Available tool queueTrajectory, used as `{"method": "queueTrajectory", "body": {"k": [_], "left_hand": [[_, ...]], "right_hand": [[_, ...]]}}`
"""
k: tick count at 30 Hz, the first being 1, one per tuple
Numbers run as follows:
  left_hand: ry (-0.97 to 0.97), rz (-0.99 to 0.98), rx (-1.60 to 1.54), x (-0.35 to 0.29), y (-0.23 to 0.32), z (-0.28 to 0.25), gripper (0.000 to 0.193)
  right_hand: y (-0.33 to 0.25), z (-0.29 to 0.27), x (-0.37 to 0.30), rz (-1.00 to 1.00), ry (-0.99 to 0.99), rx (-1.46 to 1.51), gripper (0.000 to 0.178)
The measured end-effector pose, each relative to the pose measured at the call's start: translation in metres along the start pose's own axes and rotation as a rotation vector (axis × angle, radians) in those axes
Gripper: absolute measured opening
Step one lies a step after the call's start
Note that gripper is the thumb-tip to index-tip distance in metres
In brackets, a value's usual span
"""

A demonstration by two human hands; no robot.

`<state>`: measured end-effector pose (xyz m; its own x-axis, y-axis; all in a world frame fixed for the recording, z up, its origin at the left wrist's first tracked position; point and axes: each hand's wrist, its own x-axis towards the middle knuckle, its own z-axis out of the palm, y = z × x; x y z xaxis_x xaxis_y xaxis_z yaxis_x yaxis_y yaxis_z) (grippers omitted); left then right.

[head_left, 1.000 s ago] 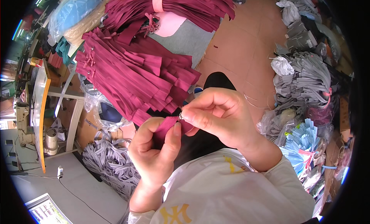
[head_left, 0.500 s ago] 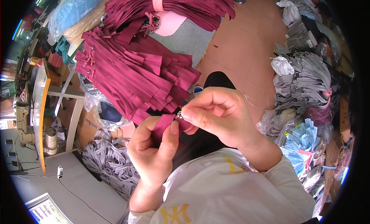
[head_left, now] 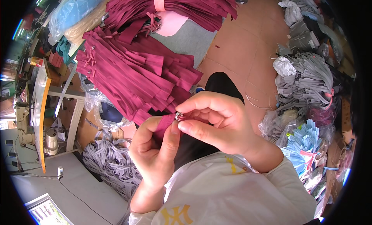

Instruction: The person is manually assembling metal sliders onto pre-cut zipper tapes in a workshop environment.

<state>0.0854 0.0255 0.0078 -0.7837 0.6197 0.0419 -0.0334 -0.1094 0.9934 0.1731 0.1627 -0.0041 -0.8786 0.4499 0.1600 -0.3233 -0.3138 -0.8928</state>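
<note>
My left hand is closed, pinching a flat maroon fabric strap between thumb and bent fingers. At the strap's end, just past my left thumb tip, sits a small silvery metal fitting. My right hand is around this fitting. Its index finger arches above and its thumb lies below, with a gap between their tips. The other right fingers are curled behind, and what they touch is partly hidden. Just beyond my hands lies a fanned bundle of maroon straps with metal fittings at its left end.
A second maroon bundle lies farther off, tied with a pink band. Grey straps are heaped at lower left. Along the right stand grey bundles and light blue bundles. At left is an orange-edged table.
My right thumb and index finger have parted from their pinch at the metal fitting, which now shows more between them. My left hand still holds the strap in nearly the same place.
</note>
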Motion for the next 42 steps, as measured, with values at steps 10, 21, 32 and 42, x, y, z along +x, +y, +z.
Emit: {"method": "queueTrajectory", "body": {"k": [10,21,32,42], "left_hand": [[-0.121,0.155,-0.089,0.005,-0.003,-0.004,0.011],[-0.155,0.229,0.059,0.007,-0.004,-0.007,0.007],[-0.131,0.192,0.077,0.005,-0.002,-0.007,0.005],[-0.157,0.189,-0.015,0.006,0.0,-0.007,0.006]], "right_hand": [[0.003,0.005,-0.001,-0.226,0.052,-0.384,0.02],[-0.003,0.0,0.001,-0.274,0.059,-0.473,0.014],[-0.009,-0.007,0.009,-0.342,-0.067,-0.582,0.013],[-0.007,-0.004,0.007,-0.402,-0.042,-0.585,0.015]]}}
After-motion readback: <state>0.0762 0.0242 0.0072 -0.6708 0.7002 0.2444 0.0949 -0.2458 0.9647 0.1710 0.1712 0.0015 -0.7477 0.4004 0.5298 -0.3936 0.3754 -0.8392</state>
